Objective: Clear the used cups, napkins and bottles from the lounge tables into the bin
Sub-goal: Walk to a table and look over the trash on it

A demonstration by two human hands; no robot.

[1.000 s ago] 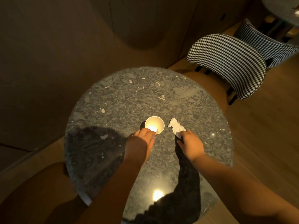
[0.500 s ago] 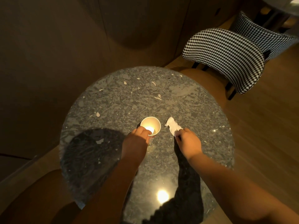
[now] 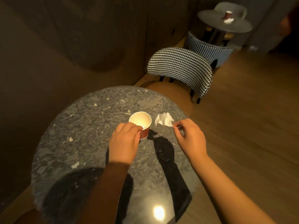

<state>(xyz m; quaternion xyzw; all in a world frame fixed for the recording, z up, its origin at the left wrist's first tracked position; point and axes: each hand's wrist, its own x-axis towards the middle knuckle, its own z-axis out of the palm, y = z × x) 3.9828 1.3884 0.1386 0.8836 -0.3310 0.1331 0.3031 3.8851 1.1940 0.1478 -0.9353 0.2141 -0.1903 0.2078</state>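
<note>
Left hand (image 3: pixel 123 143) fingers now grip the cup (image 3: pixel 140 122). Right hand (image 3: pixel 188 136) fingers pinch the napkin (image 3: pixel 164 119), lifted off the table (image 3: pixel 80 126); both ready for binning.

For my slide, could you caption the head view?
Left hand grips paper cup; right hand pinches napkin.

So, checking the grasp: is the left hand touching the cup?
Touching. The head view shows the left hand fingers wrapped on the cup rim and side.

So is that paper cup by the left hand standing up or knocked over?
Upright. The cup shows its round open mouth facing up, base on the table, with the left hand gripping its rim.
</note>
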